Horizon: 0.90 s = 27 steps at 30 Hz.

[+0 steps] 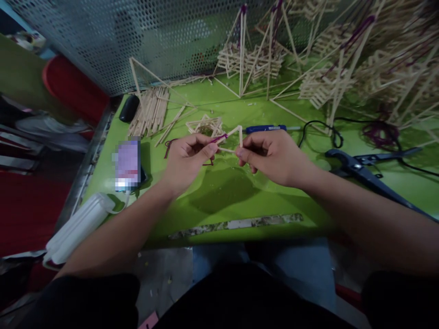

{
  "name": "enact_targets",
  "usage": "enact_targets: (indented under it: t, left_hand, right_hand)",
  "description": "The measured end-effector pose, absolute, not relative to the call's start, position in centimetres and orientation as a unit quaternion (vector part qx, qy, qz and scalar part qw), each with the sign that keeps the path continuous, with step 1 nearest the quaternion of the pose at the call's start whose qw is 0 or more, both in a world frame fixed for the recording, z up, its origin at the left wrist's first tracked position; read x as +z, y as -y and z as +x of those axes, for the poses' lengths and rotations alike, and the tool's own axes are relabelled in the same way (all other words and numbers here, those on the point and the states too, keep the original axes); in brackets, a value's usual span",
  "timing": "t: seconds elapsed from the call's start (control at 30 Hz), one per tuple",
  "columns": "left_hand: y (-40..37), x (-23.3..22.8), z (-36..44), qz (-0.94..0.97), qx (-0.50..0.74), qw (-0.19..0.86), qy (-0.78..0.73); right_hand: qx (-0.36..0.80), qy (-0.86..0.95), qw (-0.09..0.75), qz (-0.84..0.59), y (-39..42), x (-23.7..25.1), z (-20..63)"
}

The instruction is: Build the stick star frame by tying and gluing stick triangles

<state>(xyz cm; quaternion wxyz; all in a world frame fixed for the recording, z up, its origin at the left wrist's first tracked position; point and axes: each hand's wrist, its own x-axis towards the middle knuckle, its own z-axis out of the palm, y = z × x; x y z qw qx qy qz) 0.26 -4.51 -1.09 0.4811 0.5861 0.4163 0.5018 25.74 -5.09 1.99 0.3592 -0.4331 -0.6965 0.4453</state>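
Many finished stick frames (254,57) stood far on the desk (226,196), while both the left hand (187,160) and right hand (270,155) had fingers pinching a small stick triangle (233,139), purple thread (219,137) barely started at one corner

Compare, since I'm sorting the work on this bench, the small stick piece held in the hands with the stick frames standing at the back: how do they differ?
The held stick piece is a few short sticks pinched between the left hand and right hand; the standing frames use many long sticks. It is lifted above the green table; they rest on it. Both are pale sticks with purple thread.
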Motion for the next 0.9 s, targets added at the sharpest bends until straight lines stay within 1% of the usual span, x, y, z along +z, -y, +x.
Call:
enact_targets:
  t: [0.23, 0.37, 0.47, 0.7, 0.9]
  left_hand:
    - [4.2, -0.7, 0.0, 0.583, 0.523, 0.491, -0.381]
    - [4.5, 0.4, 0.4, 0.552, 0.529, 0.533, -0.362]
    - [4.6, 0.6, 0.5, 0.533, 0.517, 0.558, -0.37]
    - [4.6, -0.3, 0.5, 0.569, 0.475, 0.555, -0.377]
    - [4.8, 0.0, 0.9, 0.607, 0.438, 0.55, -0.37]
  right_hand:
    - [0.511, 0.674, 0.338, -0.413, 5.0, 3.0, 26.3]
    - [0.526, 0.672, 0.335, -0.399, 4.9, 2.8, 26.2]
    - [0.534, 0.671, 0.33, -0.394, 5.0, 2.8, 26.1]
    - [0.538, 0.674, 0.335, -0.38, 5.4, 3.1, 26.0]
    - [0.55, 0.664, 0.34, -0.375, 5.3, 2.9, 25.9]
